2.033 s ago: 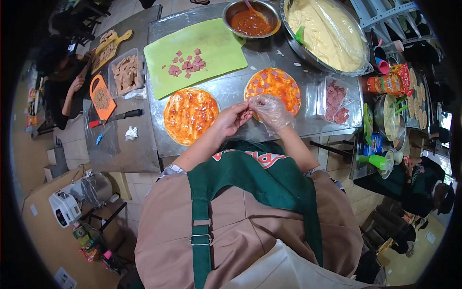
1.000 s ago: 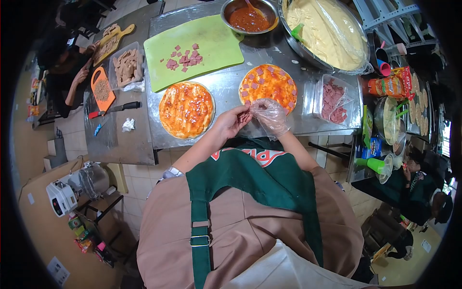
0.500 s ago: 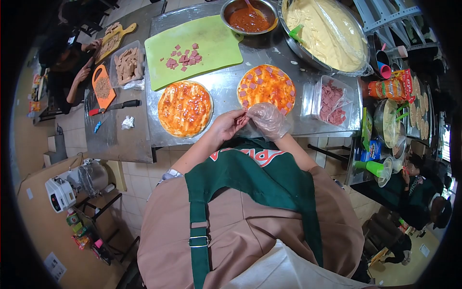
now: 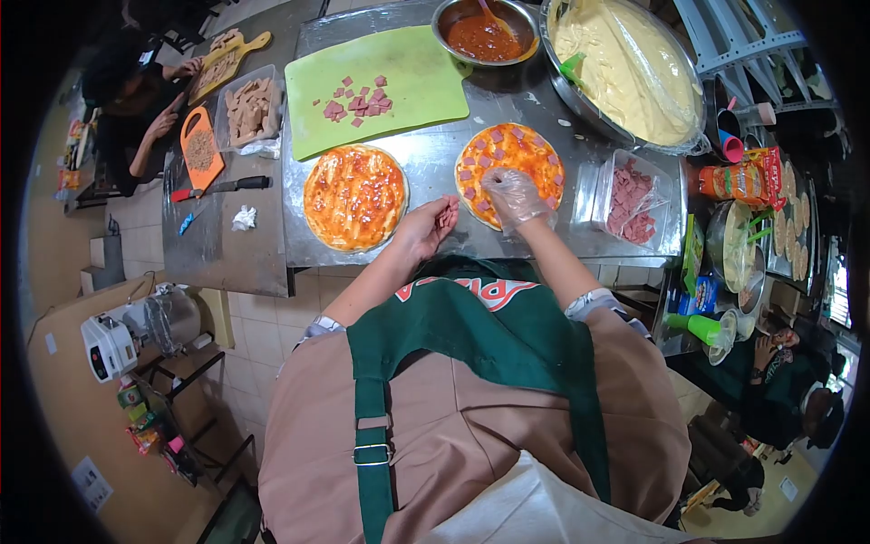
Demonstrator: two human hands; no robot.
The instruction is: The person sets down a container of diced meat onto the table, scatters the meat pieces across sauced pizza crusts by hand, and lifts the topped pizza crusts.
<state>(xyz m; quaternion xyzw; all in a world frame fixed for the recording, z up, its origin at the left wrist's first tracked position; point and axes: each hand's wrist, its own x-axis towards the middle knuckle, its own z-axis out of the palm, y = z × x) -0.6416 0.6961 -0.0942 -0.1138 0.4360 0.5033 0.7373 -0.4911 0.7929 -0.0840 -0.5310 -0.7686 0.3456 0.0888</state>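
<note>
My right hand [image 4: 518, 199], in a clear plastic glove, is over the right pizza [image 4: 509, 150]. Its fingertips are drawn together at the sauce; whatever is between them is hidden. Square pieces of pink ham dot that pizza. My bare left hand [image 4: 431, 227] is curled just beside the pizza's left edge, with pinkish ham pieces [image 4: 446, 218] partly showing in its fingers. To the left lies a second pizza base [image 4: 355, 198], spread with sauce only. More ham squares [image 4: 359, 102] lie on the green cutting board [image 4: 417, 68].
A bowl of red sauce [image 4: 485, 38] and a big basin of pale dough [image 4: 625, 68] stand at the back. A tub of ham [image 4: 632, 201] is on the right. A knife [image 4: 240, 184] and a meat tub [image 4: 246, 107] lie left, near another person's hands [image 4: 168, 118].
My right hand has parted from my left and moved up onto the right pizza. The left hand has shifted slightly left and stays curled. The whole view has shifted a little.
</note>
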